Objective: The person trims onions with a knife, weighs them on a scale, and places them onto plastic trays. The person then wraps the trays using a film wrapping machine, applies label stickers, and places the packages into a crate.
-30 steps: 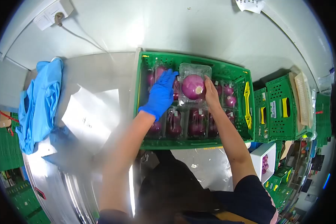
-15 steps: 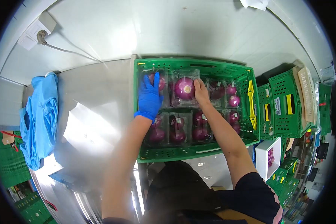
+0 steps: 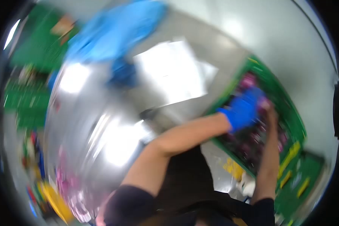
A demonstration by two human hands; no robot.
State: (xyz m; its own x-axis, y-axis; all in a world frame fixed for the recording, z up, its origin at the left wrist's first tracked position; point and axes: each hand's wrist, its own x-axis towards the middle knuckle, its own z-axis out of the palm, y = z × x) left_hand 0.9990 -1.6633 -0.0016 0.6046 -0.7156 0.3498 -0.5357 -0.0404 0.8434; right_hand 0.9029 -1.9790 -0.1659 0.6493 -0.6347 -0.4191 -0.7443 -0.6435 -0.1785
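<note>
The view is badly smeared by motion. My left hand (image 3: 246, 107), in a blue glove, is over the far part of a green crate (image 3: 292, 107). My bare right hand (image 3: 268, 107) is close beside it, above the same crate. A purple onion (image 3: 264, 103) shows between the two hands, but I cannot make out whether either one grips it. Another purple onion (image 3: 248, 80) lies at the crate's far end. More packed onions (image 3: 248, 148) fill the near part. The fingers of both hands are too blurred to read.
White paper sheets (image 3: 173, 73) lie on the metal table (image 3: 101, 109) left of the crate. A light blue garment (image 3: 116, 32) is behind them. Green crates with yellow handles (image 3: 301, 175) stand at the right. A pale wall (image 3: 290, 41) rises behind.
The camera has swung left, so the crate appears turned and farther right. My gloved left hand has come closer to my right hand, which was on an onion pack.
</note>
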